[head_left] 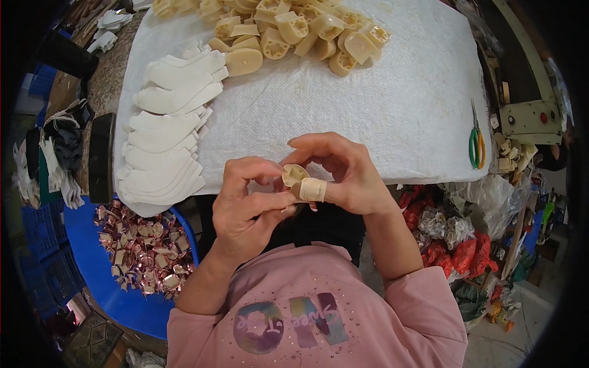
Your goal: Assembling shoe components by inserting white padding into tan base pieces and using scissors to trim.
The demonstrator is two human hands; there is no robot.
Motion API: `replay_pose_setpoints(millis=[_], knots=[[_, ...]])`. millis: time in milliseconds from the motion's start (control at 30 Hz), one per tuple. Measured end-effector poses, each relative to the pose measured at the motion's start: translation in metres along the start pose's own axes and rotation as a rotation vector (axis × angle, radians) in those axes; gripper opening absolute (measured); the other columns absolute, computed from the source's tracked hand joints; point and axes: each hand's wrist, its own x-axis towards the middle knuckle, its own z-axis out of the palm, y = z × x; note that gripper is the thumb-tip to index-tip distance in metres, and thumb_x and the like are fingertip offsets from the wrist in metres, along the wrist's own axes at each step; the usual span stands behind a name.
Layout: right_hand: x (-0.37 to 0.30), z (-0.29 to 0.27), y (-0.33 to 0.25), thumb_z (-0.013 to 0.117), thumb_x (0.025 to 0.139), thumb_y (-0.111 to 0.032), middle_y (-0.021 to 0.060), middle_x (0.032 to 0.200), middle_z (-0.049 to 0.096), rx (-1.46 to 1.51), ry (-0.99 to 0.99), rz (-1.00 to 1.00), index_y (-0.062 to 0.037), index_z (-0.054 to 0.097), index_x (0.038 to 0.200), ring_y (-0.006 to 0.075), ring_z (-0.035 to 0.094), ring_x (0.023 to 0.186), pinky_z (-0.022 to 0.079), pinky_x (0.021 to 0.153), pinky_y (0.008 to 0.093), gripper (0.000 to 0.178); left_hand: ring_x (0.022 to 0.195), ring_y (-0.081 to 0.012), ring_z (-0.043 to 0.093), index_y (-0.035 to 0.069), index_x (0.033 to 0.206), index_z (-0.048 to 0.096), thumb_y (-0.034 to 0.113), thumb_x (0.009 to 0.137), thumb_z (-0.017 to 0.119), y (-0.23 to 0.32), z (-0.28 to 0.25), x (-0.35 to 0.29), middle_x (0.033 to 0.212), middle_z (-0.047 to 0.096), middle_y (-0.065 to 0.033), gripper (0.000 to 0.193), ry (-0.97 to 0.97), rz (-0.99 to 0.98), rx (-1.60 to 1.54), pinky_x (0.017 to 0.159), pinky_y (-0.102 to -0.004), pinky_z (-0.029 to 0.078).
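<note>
Between my two hands, just off the near edge of the table, is a small beige plastic shoe heel (294,173) with its hollow end facing up. My left hand (242,208) pinches it from the left with bent fingers. From the right, my right hand (353,175) curls round it, and a strip of beige tape (313,189) wraps the right thumb. Fingers hide the lower part of the heel. White curved cut pieces (165,132) lie in overlapping rows to the left of my hands. A heap of similar beige heels (291,27) fills the far side.
A white woven sheet (294,104) covers the table. Scissors (476,144) with green and orange handles lie at its right edge. A blue tub (138,313) at lower left holds many shiny pink pieces (147,251). Red and clear plastic bags (457,245) pile up at right.
</note>
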Motion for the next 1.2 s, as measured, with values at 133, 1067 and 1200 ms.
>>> replay_pose_setpoints(millis=[133, 1067, 1200], knots=[[0.000, 0.003, 0.011, 0.071, 0.072, -0.003, 0.0099, 0.094, 0.065, -0.460, 0.153, -0.501, -0.0045, 0.054, 0.117, 0.0221, 0.061, 0.082, 0.050, 0.072, 0.0310, 0.048, 0.093, -0.0197, 0.050, -0.001, 0.110, 0.059, 0.035, 0.091, 0.052, 0.004, -0.009, 0.005, 0.109, 0.054, -0.0113, 0.042, -0.010, -0.081, -0.013, 0.076, -0.0299, 0.044], [0.002, 0.039, 0.048, 0.050, 0.093, -0.023, 0.0096, 0.104, 0.052, -0.123, -0.040, -0.451, -0.0033, 0.056, 0.104, 0.0217, 0.052, 0.089, 0.046, 0.076, 0.0318, 0.024, 0.086, -0.0111, 0.048, -0.005, 0.122, 0.033, 0.051, 0.095, 0.030, 0.020, 0.030, -0.007, 0.107, 0.045, -0.0112, 0.062, 0.127, -0.444, -0.232, 0.073, -0.0214, 0.041], [-0.002, 0.056, 0.050, 0.043, 0.095, -0.020, 0.0111, 0.109, 0.051, -0.075, 0.077, -0.516, -0.0052, 0.047, 0.126, 0.0243, 0.048, 0.098, 0.038, 0.087, 0.0331, 0.034, 0.091, -0.0112, 0.047, -0.002, 0.123, 0.033, 0.031, 0.097, 0.035, 0.016, 0.027, 0.001, 0.105, 0.046, -0.0102, 0.042, 0.270, -0.398, -0.279, 0.078, -0.0236, 0.039]])
